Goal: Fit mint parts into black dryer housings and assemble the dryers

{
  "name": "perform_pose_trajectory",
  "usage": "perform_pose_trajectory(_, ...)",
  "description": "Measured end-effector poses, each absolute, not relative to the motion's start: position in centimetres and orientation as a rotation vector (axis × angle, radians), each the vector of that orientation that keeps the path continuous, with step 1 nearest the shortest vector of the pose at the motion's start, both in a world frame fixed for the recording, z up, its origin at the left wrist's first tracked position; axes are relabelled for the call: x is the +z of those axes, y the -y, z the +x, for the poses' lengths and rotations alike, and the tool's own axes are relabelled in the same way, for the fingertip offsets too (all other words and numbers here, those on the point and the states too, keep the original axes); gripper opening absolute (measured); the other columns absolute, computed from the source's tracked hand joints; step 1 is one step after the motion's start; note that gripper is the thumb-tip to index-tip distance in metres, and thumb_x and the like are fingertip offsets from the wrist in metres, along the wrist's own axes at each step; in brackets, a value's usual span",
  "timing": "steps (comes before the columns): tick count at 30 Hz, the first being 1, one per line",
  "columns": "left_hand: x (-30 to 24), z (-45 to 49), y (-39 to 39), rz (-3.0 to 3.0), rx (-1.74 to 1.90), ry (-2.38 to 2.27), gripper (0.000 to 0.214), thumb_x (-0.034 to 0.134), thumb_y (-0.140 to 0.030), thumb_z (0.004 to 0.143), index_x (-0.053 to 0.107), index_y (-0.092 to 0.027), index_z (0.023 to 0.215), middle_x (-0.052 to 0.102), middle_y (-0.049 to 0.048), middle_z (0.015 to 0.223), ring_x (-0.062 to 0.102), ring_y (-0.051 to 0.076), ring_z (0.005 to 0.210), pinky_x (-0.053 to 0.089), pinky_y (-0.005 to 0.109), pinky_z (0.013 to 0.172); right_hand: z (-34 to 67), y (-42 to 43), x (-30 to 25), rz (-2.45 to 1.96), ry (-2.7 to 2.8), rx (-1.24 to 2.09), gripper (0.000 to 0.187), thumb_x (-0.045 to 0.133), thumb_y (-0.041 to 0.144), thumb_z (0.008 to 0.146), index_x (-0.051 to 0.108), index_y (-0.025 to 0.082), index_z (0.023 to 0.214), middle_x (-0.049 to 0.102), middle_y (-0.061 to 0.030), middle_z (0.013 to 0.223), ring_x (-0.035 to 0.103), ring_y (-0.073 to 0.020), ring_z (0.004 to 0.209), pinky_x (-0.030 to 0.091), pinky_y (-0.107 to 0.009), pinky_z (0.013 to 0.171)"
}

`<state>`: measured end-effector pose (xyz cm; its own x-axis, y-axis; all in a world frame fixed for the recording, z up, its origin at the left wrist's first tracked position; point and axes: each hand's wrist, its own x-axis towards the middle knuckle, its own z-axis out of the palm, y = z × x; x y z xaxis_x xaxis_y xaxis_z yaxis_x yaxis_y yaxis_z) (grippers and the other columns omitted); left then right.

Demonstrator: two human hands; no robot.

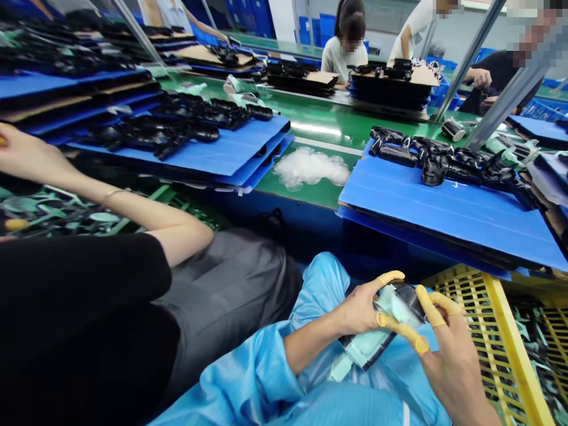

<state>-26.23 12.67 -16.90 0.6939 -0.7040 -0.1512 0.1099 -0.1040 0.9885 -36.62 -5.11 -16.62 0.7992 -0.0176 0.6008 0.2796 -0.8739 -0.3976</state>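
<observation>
**Handheld part under two-hand grip at near end of bench**

The work in hand is a black part in pale green film, held in the person's lap over a blue smock. The left hand grips it from the left, with the thumb, in a tan finger cot, lying across the top edge. The right hand closes on it from the right, its cot-covered fingers spread over the film. The grip is narrow and firm on both sides. The exact fit of the film against the part cannot be made out past the fingers.

With both hands committed, the next move calls for steady control of the film, and neither hand is free to reach for anything else.

To the right and farther off, black moulded parts lie on a blue corrugated board. More black parts lie on a second blue board at left. A heap of clear film rests on the green bench between them. A yellow plastic crate stands near right. A co-worker's bare arm extends at near left.
</observation>
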Motion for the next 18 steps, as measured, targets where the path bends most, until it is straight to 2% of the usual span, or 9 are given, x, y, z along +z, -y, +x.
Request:
perform_pose_trajectory(2,-17.1,-26.2,-12.7,1.529,-0.709,0.5,0.101,0.092,-0.039,0.062,0.046,-0.019,0.15,0.066,0.0101,0.13,0.065,0.024,0.106,0.05,0.034,0.095,-36.4,4.7,-16.6,-2.581,0.24,-0.852,0.062,0.05,0.026,0.102,0.029,0.024,0.161,0.053,-0.0175,0.127,0.056,-0.0307,0.115,0.056,-0.045,0.083)
perform_pose_trajectory(4,-17.1,-26.1,-12.7,1.527,-0.684,0.489,0.105,0.093,-0.041,0.061,0.044,-0.02,0.151,0.067,0.0096,0.126,0.065,0.023,0.103,0.051,0.033,0.093,-35.9,4.2,-16.6,-2.59,0.217,-0.889,0.065,0.049,0.023,0.101,0.026,0.025,0.162,0.052,-0.0183,0.127,0.055,-0.0319,0.113,0.055,-0.046,0.081)
perform_pose_trajectory(11,-16.4,-25.2,-13.6,1.631,-0.553,0.459,0.101,0.09,-0.039,0.066,0.042,-0.02,0.153,0.067,0.0086,0.122,0.063,0.022,0.098,0.052,0.032,0.088,-33.5,2.8,-16.7,-2.493,0.164,-0.992,0.064,0.052,0.031,0.102,0.028,0.028,0.161,0.052,-0.016,0.12,0.057,-0.0301,0.104,0.055,-0.048,0.082)
perform_pose_trajectory(15,-16.2,-24.7,-14.1,1.632,-0.527,0.436,0.103,0.091,-0.04,0.065,0.042,-0.021,0.154,0.067,0.0081,0.12,0.064,0.021,0.094,0.052,0.03,0.084,-32.5,3.4,-16.3,-2.564,0.246,-0.963,0.065,0.051,0.039,0.103,0.027,0.026,0.162,0.055,-0.0168,0.12,0.057,-0.0321,0.103,0.053,-0.049,0.079)
perform_pose_trajectory(18,-16.0,-24.3,-14.3,1.651,-0.494,0.422,0.1,0.089,-0.037,0.067,0.041,-0.022,0.154,0.068,0.0062,0.116,0.063,0.018,0.088,0.051,0.028,0.08,-31.9,3.1,-15.8,-2.578,0.261,-0.998,0.063,0.049,0.038,0.103,0.03,0.023,0.161,0.055,-0.0166,0.118,0.057,-0.0309,0.103,0.054,-0.047,0.08)
